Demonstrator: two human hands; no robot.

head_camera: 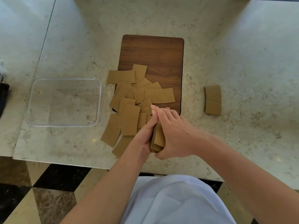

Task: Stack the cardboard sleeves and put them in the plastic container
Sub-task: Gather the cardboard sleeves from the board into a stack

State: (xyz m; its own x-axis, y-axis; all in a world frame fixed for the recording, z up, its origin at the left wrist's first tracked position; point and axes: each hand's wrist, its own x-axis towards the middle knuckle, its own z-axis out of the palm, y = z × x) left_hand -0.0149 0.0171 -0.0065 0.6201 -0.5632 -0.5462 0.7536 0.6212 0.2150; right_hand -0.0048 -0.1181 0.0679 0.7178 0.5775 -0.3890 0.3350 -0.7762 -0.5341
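Several flat brown cardboard sleeves (129, 118) lie scattered over the near end of a wooden board (155, 52) and the marble table beside it. Both hands press a small stack of sleeves (157, 139) on edge between them. My left hand (145, 135) holds its left side, my right hand (174, 133) covers its right side and top. A neat stack of sleeves (213, 100) lies apart on the right. The clear plastic container (64, 102) stands to the left with nothing in it.
The marble table's front edge (64, 162) runs just below the sleeves. A dark object (3, 97) shows at the far left edge. Below the table is checkered floor and my light-coloured clothing.
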